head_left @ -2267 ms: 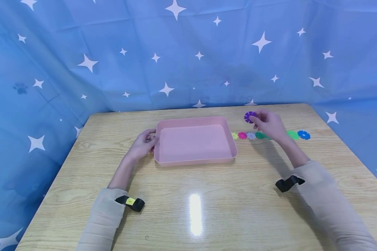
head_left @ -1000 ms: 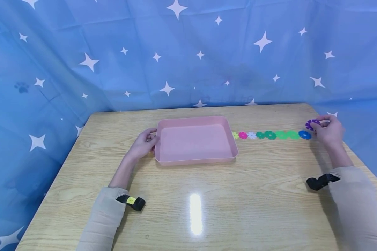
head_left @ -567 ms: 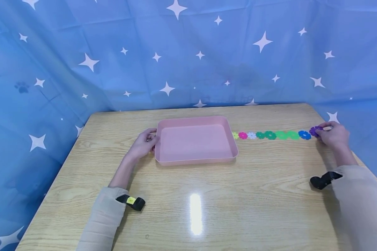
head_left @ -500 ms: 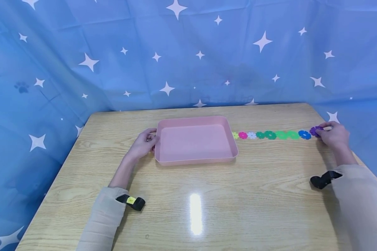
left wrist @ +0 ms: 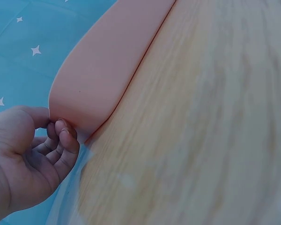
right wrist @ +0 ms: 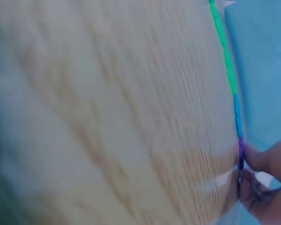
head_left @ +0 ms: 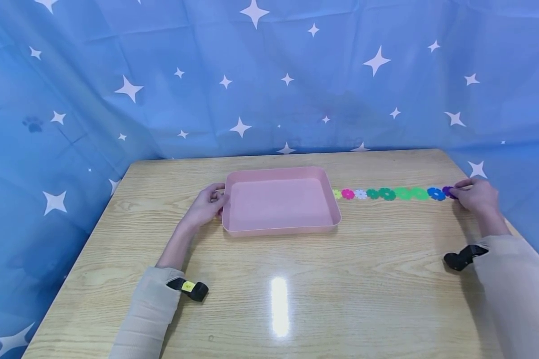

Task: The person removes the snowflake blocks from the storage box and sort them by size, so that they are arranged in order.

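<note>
At the left end of a shallow pink tray (head_left: 280,204), my left hand (head_left: 203,205) grips the side wall, with thumb and fingers at its edge in the left wrist view. My right hand (head_left: 478,197) is far to the right, pinching a purple snowflake disc (head_left: 447,192) down at table height. That disc sits against a blue disc (head_left: 435,194), and my fingers cover its right part. From the blue one, a row of discs runs left to the tray: light green (head_left: 418,194), dark green (head_left: 387,194), pale lilac (head_left: 361,194), pink (head_left: 348,194) and yellow (head_left: 337,194).
Everything lies on a wood-grain table (head_left: 341,289), whose right edge passes close beside my right hand. A blue star-printed cloth (head_left: 296,75) hangs behind the table and down its sides. A bright light reflection (head_left: 279,306) shows near the front.
My right hand has carried the purple disc rightward from behind the row, then lowered it to the row's right end against the blue disc. My left hand stays at the tray.
</note>
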### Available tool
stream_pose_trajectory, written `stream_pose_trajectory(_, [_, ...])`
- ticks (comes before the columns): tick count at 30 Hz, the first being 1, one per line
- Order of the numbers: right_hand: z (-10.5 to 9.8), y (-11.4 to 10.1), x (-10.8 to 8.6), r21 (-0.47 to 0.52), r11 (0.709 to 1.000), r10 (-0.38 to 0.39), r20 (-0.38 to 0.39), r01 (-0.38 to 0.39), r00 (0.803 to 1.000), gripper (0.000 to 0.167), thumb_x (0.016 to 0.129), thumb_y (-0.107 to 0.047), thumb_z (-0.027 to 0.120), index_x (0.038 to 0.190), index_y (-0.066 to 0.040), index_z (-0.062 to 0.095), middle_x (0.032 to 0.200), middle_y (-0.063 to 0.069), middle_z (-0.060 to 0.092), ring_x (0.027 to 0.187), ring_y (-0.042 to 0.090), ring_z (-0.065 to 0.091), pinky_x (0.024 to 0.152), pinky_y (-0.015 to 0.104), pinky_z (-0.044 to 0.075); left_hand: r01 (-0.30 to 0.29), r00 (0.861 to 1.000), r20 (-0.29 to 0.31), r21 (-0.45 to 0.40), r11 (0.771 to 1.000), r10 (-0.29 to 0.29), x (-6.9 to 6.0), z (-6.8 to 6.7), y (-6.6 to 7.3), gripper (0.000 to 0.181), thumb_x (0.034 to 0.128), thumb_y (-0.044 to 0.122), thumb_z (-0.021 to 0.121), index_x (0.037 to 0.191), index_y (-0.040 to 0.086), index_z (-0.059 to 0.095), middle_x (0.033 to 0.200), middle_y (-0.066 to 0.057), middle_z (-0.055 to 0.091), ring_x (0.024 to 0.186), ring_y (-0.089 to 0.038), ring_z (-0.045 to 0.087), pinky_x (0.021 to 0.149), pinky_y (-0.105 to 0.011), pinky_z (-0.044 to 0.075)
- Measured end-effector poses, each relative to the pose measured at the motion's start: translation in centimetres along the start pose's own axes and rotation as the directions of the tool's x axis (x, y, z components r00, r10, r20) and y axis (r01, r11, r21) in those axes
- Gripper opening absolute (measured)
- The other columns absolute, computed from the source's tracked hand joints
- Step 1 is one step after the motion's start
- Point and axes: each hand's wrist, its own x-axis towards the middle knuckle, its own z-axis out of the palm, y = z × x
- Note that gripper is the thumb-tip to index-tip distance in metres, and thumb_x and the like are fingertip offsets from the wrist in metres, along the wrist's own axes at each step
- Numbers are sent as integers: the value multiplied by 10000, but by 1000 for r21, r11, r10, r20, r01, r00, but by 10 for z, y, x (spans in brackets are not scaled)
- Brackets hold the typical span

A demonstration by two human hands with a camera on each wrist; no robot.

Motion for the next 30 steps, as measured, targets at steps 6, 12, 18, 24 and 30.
stream_pose_trajectory(6, [3,-1,-5,3,1000,30,9,-30,1000,583,1068,-340,437,1362,162,406,1207,384,449,1062,519,428,774,556,432,9,1000,9,12,1000,-9,-1,-1,-1,500,1062,101,506,1515,-46,353,877,-96,536,673,-145,528,591,-234,488])
stream_pose_trajectory(12, [4,-9,-7,-6,1000,25,-19,-25,1000,681,1066,-418,358,1377,187,375,1272,409,398,1167,565,372,880,641,407,8,1000,12,10,1000,-8,-1,0,0,506,1061,87,500,1519,-58,338,892,-102,540,679,-138,527,595,-238,492])
stream_pose_trajectory(18, [5,-19,-5,-21,998,-57,-45,56,997,672,1073,-409,335,1334,206,411,1217,418,447,1156,577,371,862,651,399,23,1000,20,10,1000,-23,1,0,2,508,1066,113,498,1522,-45,340,884,-99,523,691,-153,530,608,-247,497])
stream_pose_trajectory(24, [11,-31,-5,6,990,-144,-36,144,989,702,1069,-454,328,1328,190,436,1130,407,527,1013,531,494,744,587,455,32,999,26,0,999,-32,0,-1,-1,497,1072,133,491,1514,-45,353,892,-111,532,706,-155,554,617,-254,513])
stream_pose_trajectory(30, [17,-48,-8,42,974,-222,-28,223,975,655,1075,-419,351,1351,169,436,1223,426,476,1074,555,483,802,640,433,18,1000,-9,-4,1000,-18,-2,-4,-3,485,1090,184,459,1486,-79,363,865,-128,575,661,-153,581,603,-251,531])
